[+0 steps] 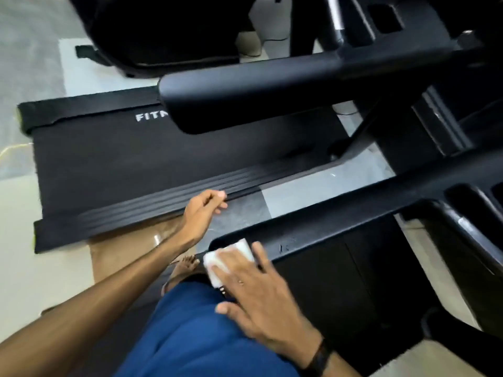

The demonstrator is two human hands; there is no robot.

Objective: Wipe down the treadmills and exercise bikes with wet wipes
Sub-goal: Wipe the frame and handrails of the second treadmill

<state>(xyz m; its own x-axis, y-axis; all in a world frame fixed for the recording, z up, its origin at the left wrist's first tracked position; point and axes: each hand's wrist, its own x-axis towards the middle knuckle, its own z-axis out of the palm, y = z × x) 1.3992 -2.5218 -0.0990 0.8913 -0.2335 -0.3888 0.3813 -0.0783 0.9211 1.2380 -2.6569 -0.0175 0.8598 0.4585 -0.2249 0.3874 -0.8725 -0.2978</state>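
Note:
A black treadmill lies across the view, its belt (114, 164) at the left and a ribbed side rail (152, 210) along its near edge. Two black handrails run left to right: the far one (245, 96) above the belt, the near one (340, 221) lower down. A folded white wet wipe (234, 253) sits on the left end of the near handrail. My right hand (255, 292) presses flat on the wipe with straight, spread fingers. My left hand (204, 213) hovers free over the side rail, fingers loosely curled, holding nothing.
The treadmill's console frame (408, 44) rises at the upper right. Another black machine (163, 36) stands on the pale floor behind the belt. My bare foot (185, 268) and blue shorts (196, 336) are below the hands, on a tan tiled floor (40, 273).

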